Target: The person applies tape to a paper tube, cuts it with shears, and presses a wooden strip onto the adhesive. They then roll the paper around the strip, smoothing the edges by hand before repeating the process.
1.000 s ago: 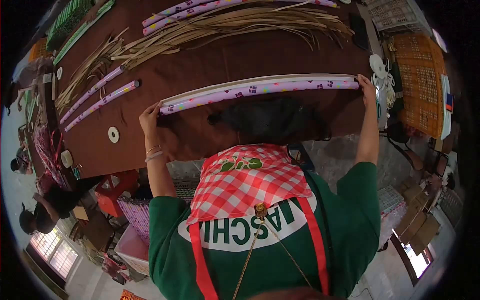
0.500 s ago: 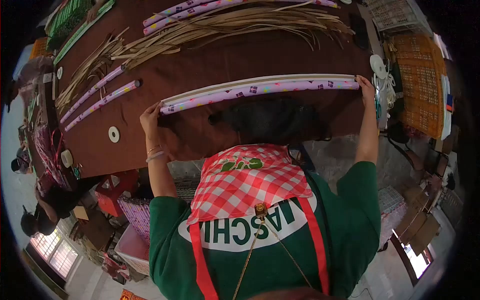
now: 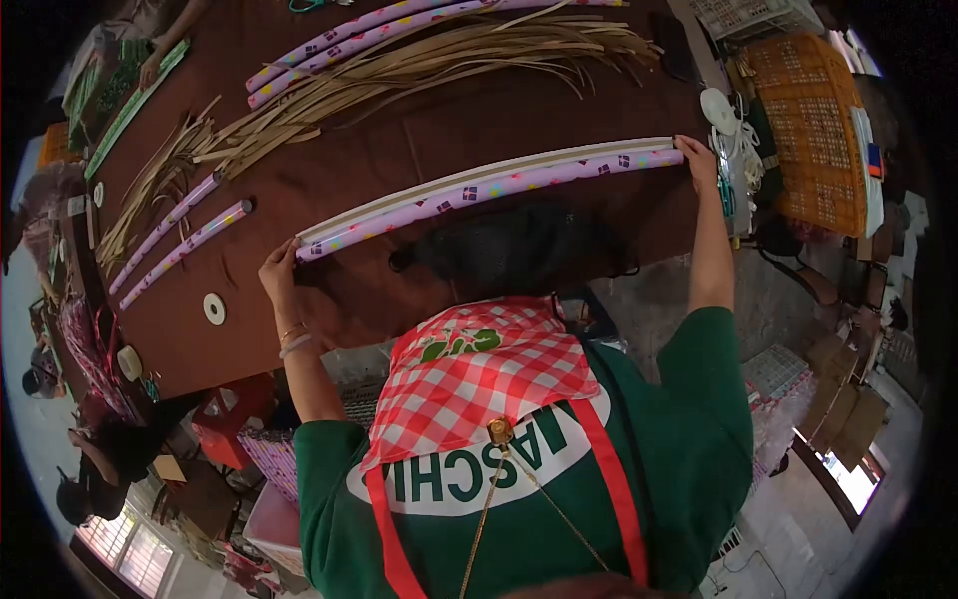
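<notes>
A long lilac wrapping paper roll point(image 3: 479, 191) with small printed shapes stretches across the brown table in front of me. Along its far edge runs a white and tan strip point(image 3: 419, 192). My left hand point(image 3: 280, 272) is closed at the left end, its fingertips pinching the corner where strip and roll meet. At the opposite end, the fingers of my right hand point(image 3: 698, 160) are closed around the tip. A dark bundle point(image 3: 529, 243) lies on the table between the roll and my apron.
Beyond the roll lies a heap of tan paper strips point(image 3: 419, 72), with more patterned rolls point(image 3: 349, 45) behind it. Two shorter rolls point(image 3: 190, 250) and a white tape ring point(image 3: 214, 308) rest at the left. An orange basket point(image 3: 803, 130) stands right; another person's hand point(image 3: 150, 72) is at the far left.
The whole view has shifted and turned slightly, so the table's contents sit further left. Both hands keep their hold on the ends of the roll.
</notes>
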